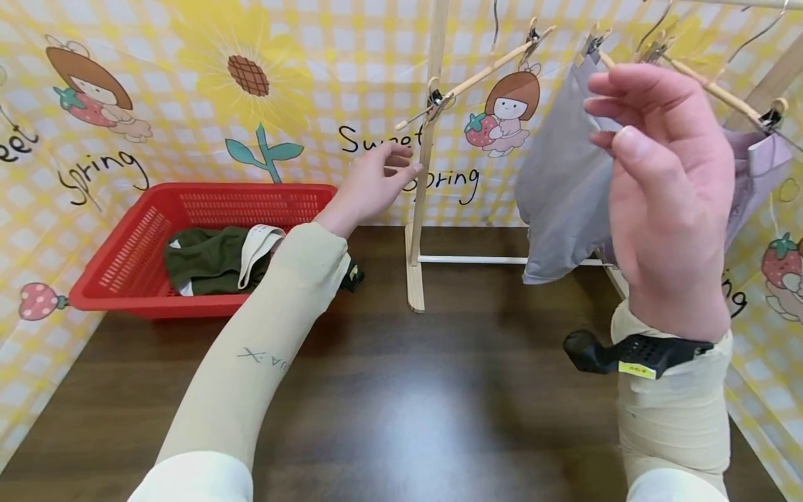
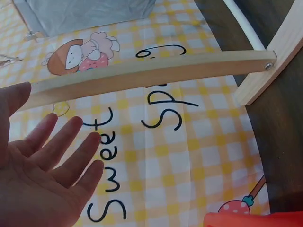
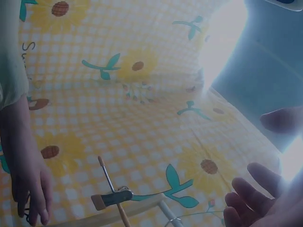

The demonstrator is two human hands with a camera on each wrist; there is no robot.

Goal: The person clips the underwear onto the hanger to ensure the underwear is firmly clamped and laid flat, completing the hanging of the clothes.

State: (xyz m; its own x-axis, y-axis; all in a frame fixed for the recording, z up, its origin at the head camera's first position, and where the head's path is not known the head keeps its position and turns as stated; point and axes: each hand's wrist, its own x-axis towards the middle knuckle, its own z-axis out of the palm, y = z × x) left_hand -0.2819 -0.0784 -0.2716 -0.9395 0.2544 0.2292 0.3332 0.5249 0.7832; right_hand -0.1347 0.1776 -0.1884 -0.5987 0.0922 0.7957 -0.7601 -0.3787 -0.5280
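My left hand [image 1: 373,183] is held beside the left post [image 1: 429,139] of a wooden clothes rack, fingers loosely spread and holding nothing. The left wrist view shows its thumb overlapping that post; whether they touch I cannot tell. My right hand [image 1: 674,181] is raised, palm inward, with gently bent fingers and nothing in them. Behind it hangs a grey garment [image 1: 558,174], clipped to a wooden hanger and partly hidden by the hand. A wooden clip hanger [image 1: 486,72] without a garment hangs near the left post. Farther right is a mauve garment [image 1: 743,171] on another clip hanger [image 1: 715,90].
On the left, a red plastic basket [image 1: 113,279] holds a dark green garment [image 1: 210,258] with a whitish band [image 1: 254,254]. A white lower bar [image 1: 473,259] joins the rack's feet on the brown table [image 1: 401,390]. A yellow checked cloth [image 1: 370,56] lines the back.
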